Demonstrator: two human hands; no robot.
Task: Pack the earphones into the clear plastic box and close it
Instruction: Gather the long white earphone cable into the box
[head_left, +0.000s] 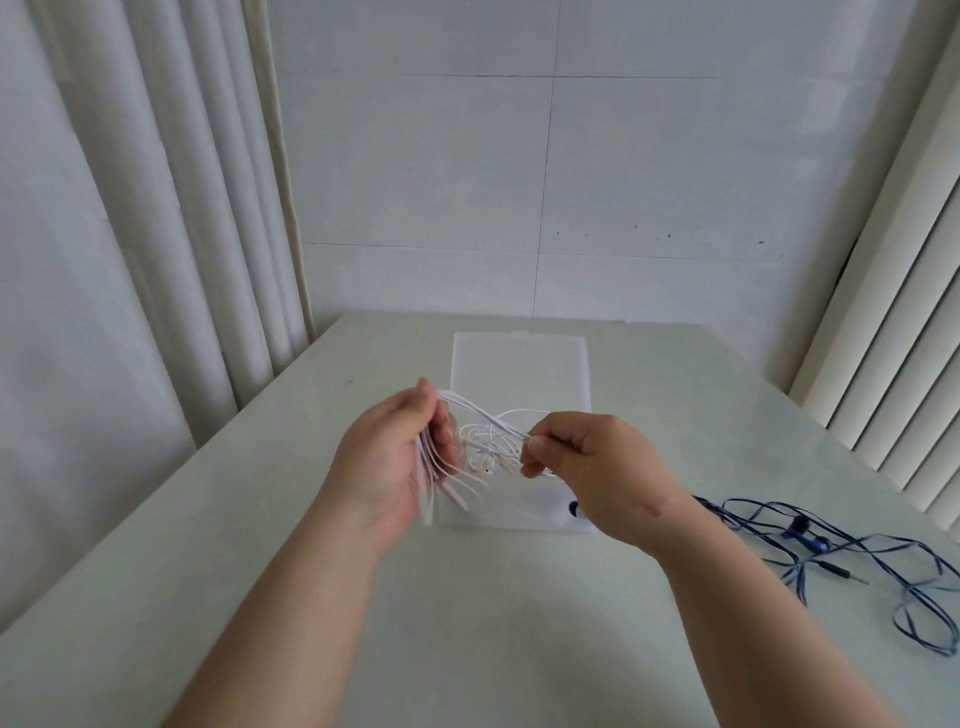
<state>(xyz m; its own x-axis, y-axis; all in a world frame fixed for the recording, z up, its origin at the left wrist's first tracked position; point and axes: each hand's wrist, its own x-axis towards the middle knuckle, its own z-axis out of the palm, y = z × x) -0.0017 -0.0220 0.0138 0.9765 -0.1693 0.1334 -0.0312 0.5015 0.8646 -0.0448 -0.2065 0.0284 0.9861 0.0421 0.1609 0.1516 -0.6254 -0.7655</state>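
White wired earphones (485, 434) are stretched between both hands above the open clear plastic box (521, 371), which lies flat on the table with its lid folded back toward the wall. Several loops of the white cord are wound around my left hand (392, 457). My right hand (597, 467) pinches the cord's other end between thumb and fingers. White earbuds dangle between the hands. Blue wired earphones (831, 556) lie loose on the table to the right, with one dark blue piece showing at the box's near right corner by my right wrist.
The pale green table (260, 571) meets a white tiled wall at the back. White curtains (130, 234) hang on the left. A ribbed white panel (893, 338) stands on the right.
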